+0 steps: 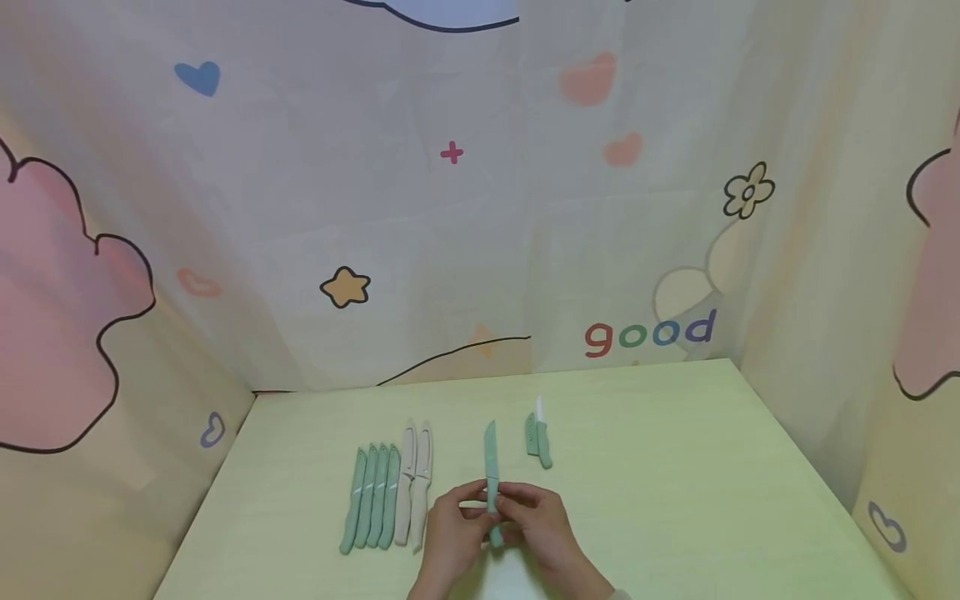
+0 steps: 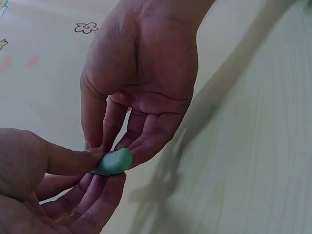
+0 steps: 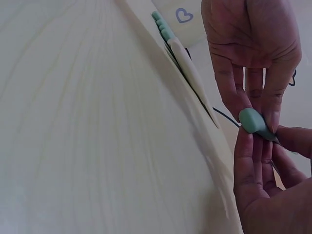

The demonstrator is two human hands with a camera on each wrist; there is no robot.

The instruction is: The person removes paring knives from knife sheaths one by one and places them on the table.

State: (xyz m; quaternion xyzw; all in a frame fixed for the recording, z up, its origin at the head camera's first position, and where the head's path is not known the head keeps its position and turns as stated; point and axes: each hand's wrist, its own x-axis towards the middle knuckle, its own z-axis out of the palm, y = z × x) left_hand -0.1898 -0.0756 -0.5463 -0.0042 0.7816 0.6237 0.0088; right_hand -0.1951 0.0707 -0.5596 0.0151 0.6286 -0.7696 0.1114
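A green knife (image 1: 491, 454) stands between my two hands, its green blade or cover pointing away. My left hand (image 1: 450, 529) holds the handle from the left, thumb and fingertips pinching it. From the right, my right hand (image 1: 542, 525) grips the same handle. The rounded green handle end (image 2: 114, 162) pokes out between both hands in the left wrist view. In the right wrist view, the handle end (image 3: 251, 121) shows between the fingertips. Fingers hide part of the handle.
Left of my hands, several green knives (image 1: 371, 500) lie in a row beside two beige knives (image 1: 414, 483). Beyond my right hand lies a green-handled knife (image 1: 543, 437) with a white blade, against a flat green piece (image 1: 532, 435). A printed curtain (image 1: 450, 233) surrounds the pale table (image 1: 675, 467).
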